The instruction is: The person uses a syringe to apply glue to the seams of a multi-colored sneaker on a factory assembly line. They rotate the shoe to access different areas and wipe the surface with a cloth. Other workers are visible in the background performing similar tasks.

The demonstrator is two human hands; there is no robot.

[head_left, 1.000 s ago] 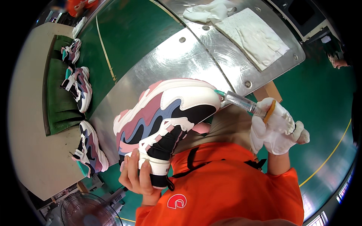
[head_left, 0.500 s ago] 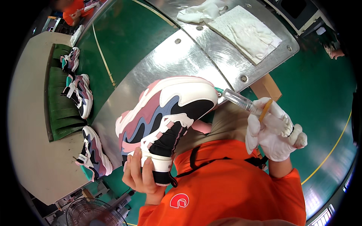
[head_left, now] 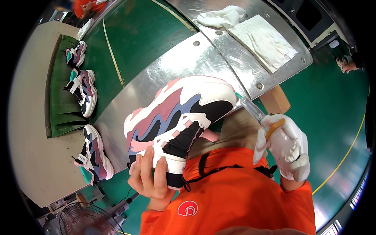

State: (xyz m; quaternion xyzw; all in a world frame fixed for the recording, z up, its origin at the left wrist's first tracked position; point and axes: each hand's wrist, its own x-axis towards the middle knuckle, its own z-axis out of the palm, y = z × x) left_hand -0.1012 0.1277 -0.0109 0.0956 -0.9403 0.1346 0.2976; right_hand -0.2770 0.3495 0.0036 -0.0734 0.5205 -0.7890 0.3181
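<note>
Over the near edge of the metal table (head_left: 172, 58), your left hand (head_left: 152, 178) clamps the shoe (head_left: 172, 111) by its collar, toe pointing right. Well apart, your gloved right hand (head_left: 288, 147) grips a syringe (head_left: 253, 110) outside that edge, its tip right by the toe. Bare metal runs from the shoe to the pad (head_left: 246, 32) near the table's right end.

Green floor (head_left: 325, 105), yellow lines (head_left: 113, 58), shiny metal worktable (head_left: 166, 66), beige bench (head_left: 29, 117), green belt (head_left: 58, 105), wire-caged fan (head_left: 88, 221)
</note>
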